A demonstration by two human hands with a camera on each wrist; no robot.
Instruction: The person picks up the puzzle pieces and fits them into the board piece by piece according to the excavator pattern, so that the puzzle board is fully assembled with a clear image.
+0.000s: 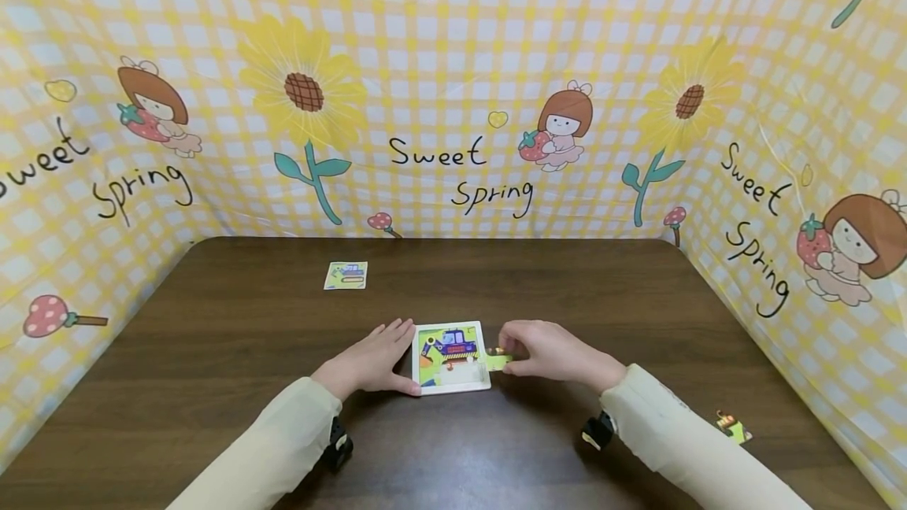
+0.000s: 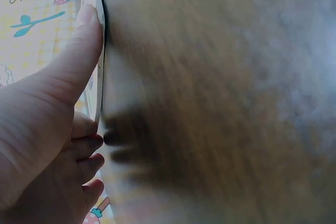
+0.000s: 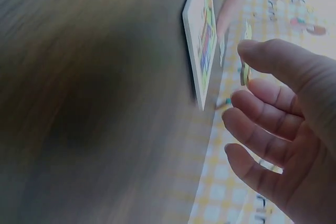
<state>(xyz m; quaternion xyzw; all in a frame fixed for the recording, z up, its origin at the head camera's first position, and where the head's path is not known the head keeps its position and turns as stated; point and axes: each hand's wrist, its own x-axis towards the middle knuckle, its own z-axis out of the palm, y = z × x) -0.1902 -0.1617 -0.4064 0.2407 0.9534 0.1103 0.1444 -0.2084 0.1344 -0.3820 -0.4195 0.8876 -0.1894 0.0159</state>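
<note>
A white-framed jigsaw puzzle tray (image 1: 450, 393) with a purple excavator picture lies on the brown table, its lower right part bare of pieces. My left hand (image 1: 375, 356) rests along the tray's left side, thumb at the lower left corner and straight fingers at the upper left. Just right of the tray, my right hand (image 1: 549, 351) pinches a green and brown puzzle piece (image 1: 498, 361) between thumb and fingers. In the right wrist view that puzzle piece (image 3: 245, 72) is seen edge-on, raised off the table.
Another puzzle piece (image 1: 733, 426) lies at the right of the table (image 1: 567, 282), beside the right sleeve. Farther back on the left lies a small picture card (image 1: 346, 275) with an excavator on it. A yellow checked cloth (image 1: 439, 77) walls the back and sides.
</note>
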